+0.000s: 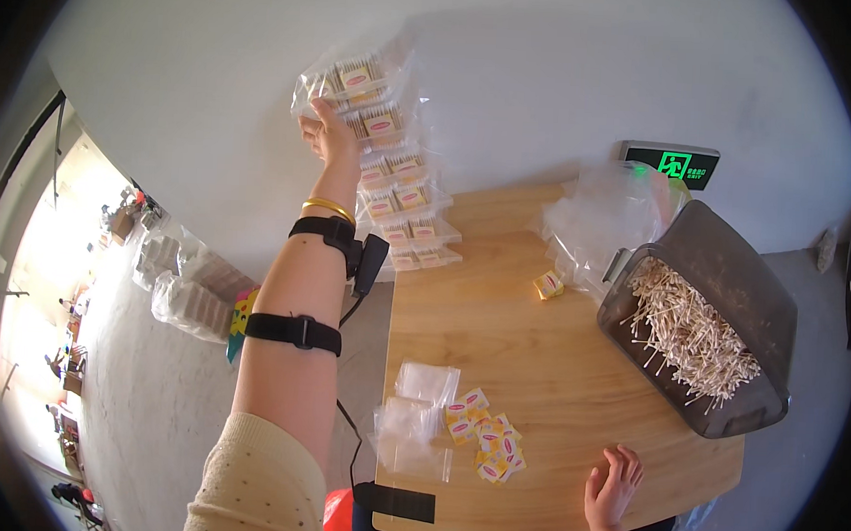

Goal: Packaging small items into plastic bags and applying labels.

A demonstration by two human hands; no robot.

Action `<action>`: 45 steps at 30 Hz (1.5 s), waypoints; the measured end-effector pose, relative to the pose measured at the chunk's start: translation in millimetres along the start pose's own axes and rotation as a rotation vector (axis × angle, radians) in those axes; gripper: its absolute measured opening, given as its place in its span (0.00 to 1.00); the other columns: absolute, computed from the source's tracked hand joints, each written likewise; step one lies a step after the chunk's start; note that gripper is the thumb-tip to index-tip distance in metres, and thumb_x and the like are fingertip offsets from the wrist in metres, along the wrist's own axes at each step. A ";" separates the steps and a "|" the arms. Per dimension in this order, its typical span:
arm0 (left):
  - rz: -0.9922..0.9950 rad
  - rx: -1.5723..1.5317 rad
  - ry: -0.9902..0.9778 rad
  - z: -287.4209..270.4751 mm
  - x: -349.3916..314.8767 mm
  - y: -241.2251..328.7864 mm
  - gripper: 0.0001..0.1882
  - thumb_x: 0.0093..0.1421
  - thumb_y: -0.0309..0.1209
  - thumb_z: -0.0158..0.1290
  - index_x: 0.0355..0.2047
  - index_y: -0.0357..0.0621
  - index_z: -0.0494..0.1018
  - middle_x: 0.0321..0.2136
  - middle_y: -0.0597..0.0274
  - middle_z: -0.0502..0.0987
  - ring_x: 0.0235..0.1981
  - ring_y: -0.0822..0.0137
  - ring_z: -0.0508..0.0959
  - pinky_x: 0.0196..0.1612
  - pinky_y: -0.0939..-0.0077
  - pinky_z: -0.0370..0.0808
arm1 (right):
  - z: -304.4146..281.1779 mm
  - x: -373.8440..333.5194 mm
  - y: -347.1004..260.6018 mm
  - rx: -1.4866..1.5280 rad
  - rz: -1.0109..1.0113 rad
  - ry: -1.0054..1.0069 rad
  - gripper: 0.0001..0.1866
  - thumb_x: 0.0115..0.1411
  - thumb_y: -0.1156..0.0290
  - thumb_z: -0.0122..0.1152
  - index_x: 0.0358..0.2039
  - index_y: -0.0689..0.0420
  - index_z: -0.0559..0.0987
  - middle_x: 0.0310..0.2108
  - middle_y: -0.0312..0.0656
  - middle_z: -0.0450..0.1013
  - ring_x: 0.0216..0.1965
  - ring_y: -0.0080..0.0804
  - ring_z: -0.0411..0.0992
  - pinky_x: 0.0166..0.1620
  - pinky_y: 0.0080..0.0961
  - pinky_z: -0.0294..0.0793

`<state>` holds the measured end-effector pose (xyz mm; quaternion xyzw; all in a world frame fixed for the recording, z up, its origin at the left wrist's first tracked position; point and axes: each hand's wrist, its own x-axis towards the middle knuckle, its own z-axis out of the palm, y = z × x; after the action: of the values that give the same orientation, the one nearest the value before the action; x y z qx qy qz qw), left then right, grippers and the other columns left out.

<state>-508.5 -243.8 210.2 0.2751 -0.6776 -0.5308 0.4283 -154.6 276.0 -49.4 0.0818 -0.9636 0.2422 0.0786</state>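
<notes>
My left arm stretches far forward to a tall stack of clear plastic bags (401, 179) at the table's far left corner. Each bag holds small packs of cotton swabs with yellow-and-white labels. My left hand (332, 136) is closed on the near edge of the topmost bag of cotton swabs (356, 75); part of its grip is hidden. At the table's front right, my right hand (613, 487) lies palm partly up, fingers loosely bent and apart, holding nothing. Left of it are a scatter of printed yellow-and-white cards (496, 444) and a pile of small clear bags (417, 426).
A grey bin (622, 322) full of loose cotton swabs (693, 339) lies tilted at the right of the wooden table (553, 394). Behind it sit large clear bags (608, 221) and a small yellow packet (548, 285). A green exit sign (672, 165) is near the wall.
</notes>
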 end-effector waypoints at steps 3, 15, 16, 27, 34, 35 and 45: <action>0.077 -0.066 0.043 -8.8 -18.5 -4.1 0.50 0.65 0.67 0.33 0.72 0.42 0.37 0.71 0.49 0.38 0.72 0.48 0.42 0.72 0.51 0.48 | 0.4 0.7 0.4 -0.002 -0.002 -0.003 0.22 0.52 0.70 0.59 0.49 0.57 0.72 0.54 0.51 0.65 0.57 0.54 0.62 0.58 0.53 0.59; -0.171 0.212 -0.233 -25.9 -96.9 -141.5 0.70 0.50 0.63 0.64 0.71 0.36 0.28 0.71 0.42 0.35 0.73 0.47 0.38 0.72 0.53 0.47 | -1.2 0.4 1.4 -0.033 -0.001 0.002 0.22 0.53 0.70 0.59 0.50 0.57 0.72 0.54 0.51 0.65 0.57 0.54 0.62 0.58 0.53 0.59; -0.216 0.201 -0.265 -21.1 -91.9 -150.0 0.71 0.49 0.64 0.63 0.71 0.37 0.27 0.71 0.42 0.34 0.73 0.48 0.38 0.72 0.53 0.47 | -2.1 1.3 -0.6 -0.019 0.000 -0.003 0.22 0.52 0.72 0.59 0.50 0.57 0.72 0.54 0.51 0.65 0.57 0.55 0.61 0.58 0.53 0.59; -0.322 0.134 -0.332 -52.9 -76.0 -147.4 0.69 0.52 0.57 0.65 0.72 0.43 0.25 0.72 0.45 0.34 0.73 0.49 0.41 0.71 0.54 0.51 | -4.8 -1.1 -1.3 -0.026 -0.008 0.011 0.22 0.53 0.71 0.60 0.50 0.56 0.72 0.54 0.50 0.65 0.57 0.53 0.62 0.58 0.53 0.60; -0.132 0.327 -0.371 -170.5 -136.7 -83.2 0.56 0.57 0.47 0.63 0.73 0.49 0.37 0.72 0.47 0.38 0.73 0.51 0.44 0.68 0.50 0.55 | -3.4 -0.1 -0.9 -0.031 -0.029 0.028 0.21 0.55 0.71 0.59 0.50 0.55 0.71 0.55 0.50 0.65 0.57 0.53 0.62 0.59 0.50 0.60; -0.148 0.332 -0.373 -193.0 -150.4 -73.9 0.56 0.57 0.47 0.63 0.73 0.49 0.37 0.72 0.47 0.38 0.73 0.51 0.44 0.68 0.50 0.55 | -4.1 -3.2 0.2 -0.044 -0.030 0.032 0.21 0.55 0.71 0.60 0.51 0.55 0.71 0.55 0.50 0.65 0.57 0.53 0.62 0.59 0.50 0.60; -0.440 0.548 -0.804 -454.9 -334.9 -129.8 0.29 0.63 0.41 0.58 0.61 0.46 0.66 0.59 0.52 0.70 0.57 0.58 0.73 0.58 0.63 0.70 | 11.4 -4.2 -5.4 -0.147 -0.069 0.093 0.21 0.57 0.67 0.59 0.51 0.52 0.72 0.55 0.46 0.67 0.59 0.47 0.63 0.58 0.46 0.62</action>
<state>39.1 -223.7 21.3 0.2875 -0.8285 -0.4749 -0.0740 -150.7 266.3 -57.6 0.0976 -0.9707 0.1713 0.1372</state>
